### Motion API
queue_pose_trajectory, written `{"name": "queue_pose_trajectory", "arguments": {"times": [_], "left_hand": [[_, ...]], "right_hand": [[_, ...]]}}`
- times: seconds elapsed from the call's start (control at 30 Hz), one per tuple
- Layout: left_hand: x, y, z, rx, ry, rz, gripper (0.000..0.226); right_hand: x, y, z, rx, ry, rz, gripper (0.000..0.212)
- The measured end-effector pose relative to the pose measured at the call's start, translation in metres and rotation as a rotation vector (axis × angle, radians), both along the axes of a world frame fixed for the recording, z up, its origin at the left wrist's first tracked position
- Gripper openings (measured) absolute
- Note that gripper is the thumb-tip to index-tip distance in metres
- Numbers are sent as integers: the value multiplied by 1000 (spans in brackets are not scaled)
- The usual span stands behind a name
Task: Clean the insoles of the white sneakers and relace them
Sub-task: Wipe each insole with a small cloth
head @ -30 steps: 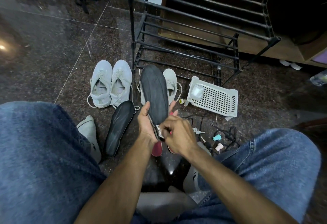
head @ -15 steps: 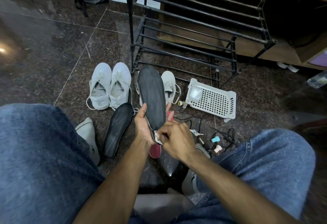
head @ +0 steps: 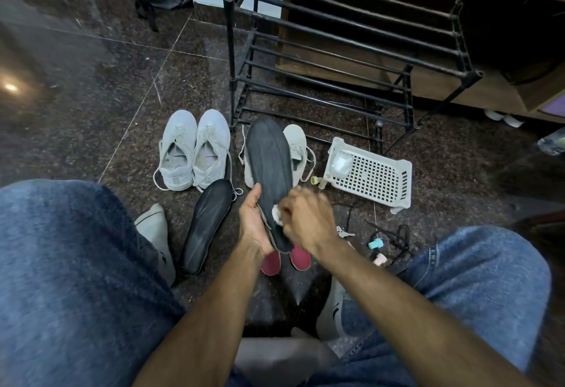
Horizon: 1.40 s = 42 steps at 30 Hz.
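Note:
My left hand (head: 252, 221) grips the heel end of a black insole (head: 269, 160), holding it up with the toe pointing away. My right hand (head: 305, 218), blurred by motion, pinches a small white wipe (head: 277, 213) against the insole's lower half. A second black insole (head: 206, 224) lies flat on the floor to the left. A pair of white sneakers (head: 194, 149) stands side by side beyond it. Another white sneaker (head: 298, 148) is partly hidden behind the held insole.
A black metal shoe rack (head: 336, 59) stands ahead. A white perforated basket (head: 370, 172) lies to the right, with loose black laces (head: 394, 236) and small caps nearby. Two red pieces (head: 286, 259) show under my hands. My jeans-clad knees frame both sides, with white shoes (head: 156, 233) on the floor between them.
My right hand has moved up along the insole with the wipe and is now blurred. The left hand keeps holding the insole.

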State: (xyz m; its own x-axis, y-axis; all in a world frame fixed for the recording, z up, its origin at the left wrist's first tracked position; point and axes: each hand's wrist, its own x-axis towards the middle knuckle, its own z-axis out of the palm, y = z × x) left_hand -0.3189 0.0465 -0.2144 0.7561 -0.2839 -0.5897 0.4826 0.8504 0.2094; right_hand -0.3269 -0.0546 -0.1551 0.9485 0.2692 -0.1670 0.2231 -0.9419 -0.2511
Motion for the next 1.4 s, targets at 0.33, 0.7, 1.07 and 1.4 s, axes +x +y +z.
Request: {"name": "queue_pose_trajectory", "arguments": {"times": [0.33,0.7,1.07,1.4], "left_hand": [[7,-1,7,7,20,14,58],[4,6,6,60,74,-56,66],[1,6,3,114,78,-117,61],[-9,-12,-4,57,82,-158,62]], "right_hand": [[-29,-9,-1,174,93,-75,18],[-30,-7,-11,-58,-80,198,8],[-9,-3,-3,-174,-60,282,16],[-3,-10,2,-97,-29,167,17]]}}
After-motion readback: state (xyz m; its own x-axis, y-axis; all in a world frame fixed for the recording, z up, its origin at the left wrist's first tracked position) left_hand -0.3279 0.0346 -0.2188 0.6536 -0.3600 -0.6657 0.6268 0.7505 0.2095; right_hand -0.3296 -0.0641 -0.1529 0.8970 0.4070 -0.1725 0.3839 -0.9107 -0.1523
